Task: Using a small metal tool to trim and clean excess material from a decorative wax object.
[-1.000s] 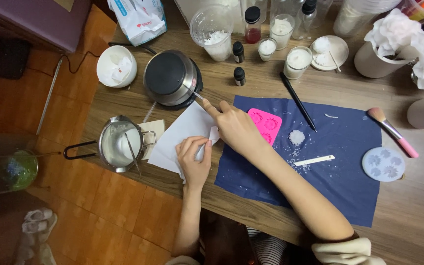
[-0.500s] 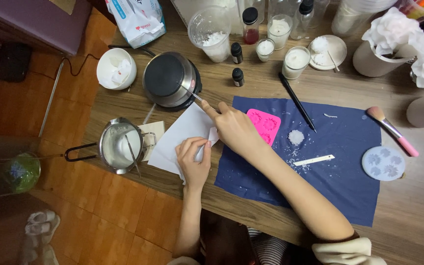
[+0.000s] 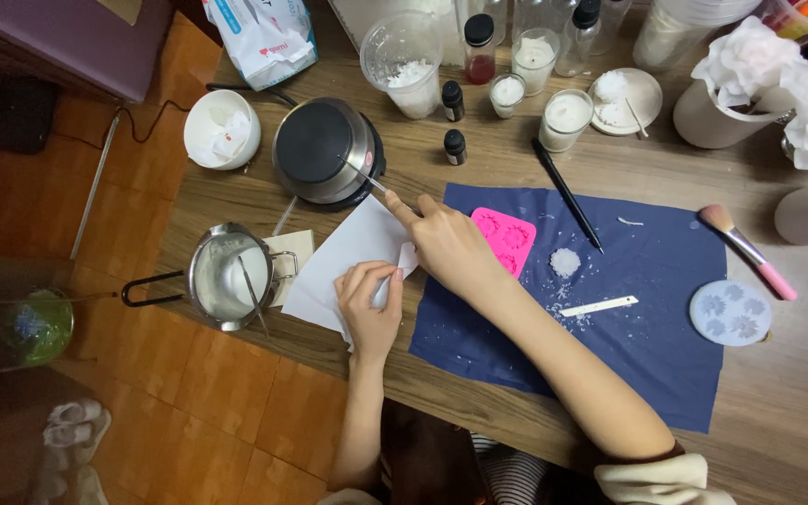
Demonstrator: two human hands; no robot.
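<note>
My right hand [image 3: 446,245] grips a thin metal tool [image 3: 367,178] whose tip reaches over the round electric hot plate [image 3: 323,151]. My left hand [image 3: 369,299] presses down on a white sheet of paper [image 3: 348,262] lying at the table's near edge, with a small white piece between its fingers. A pink silicone mould [image 3: 507,238] lies right of my right hand on a dark blue cloth [image 3: 647,346]. A small steel pot [image 3: 226,276] with a long black handle stands left of the paper.
White wax flakes [image 3: 565,262], a white strip [image 3: 600,306], a black pen [image 3: 568,196] and a pale round mould [image 3: 729,313] lie on the cloth. A brush [image 3: 745,251], jars, small bottles, a white bowl [image 3: 222,129] and white flowers [image 3: 759,65] crowd the back.
</note>
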